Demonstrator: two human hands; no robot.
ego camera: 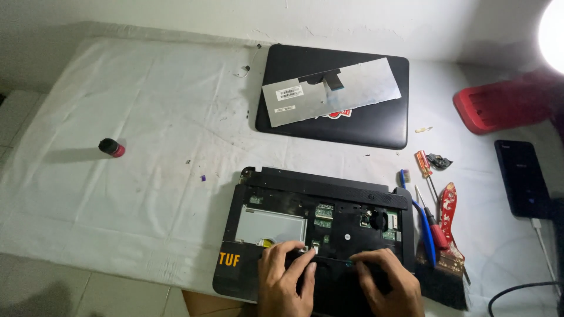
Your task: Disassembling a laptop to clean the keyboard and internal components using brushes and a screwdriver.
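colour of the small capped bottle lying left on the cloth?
Small bottle: black cap, red body; head view.

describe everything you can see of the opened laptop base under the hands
The laptop base is black, seemingly plastic, lying flat at the near edge of the white-covered table. Its keyboard is out, exposing a silver metal plate on the left and green circuit boards in the middle and right. An orange sticker sits on its front left corner. The left hand and right hand both press fingertips on its palm rest. Screwdrivers lie right beside it.

Makeshift electronics repair spot: cloth-covered surface [117, 194], opened laptop base [317, 229], detached keyboard [332, 91], screwdrivers [432, 220], brush [449, 226], tiled floor [23, 293].
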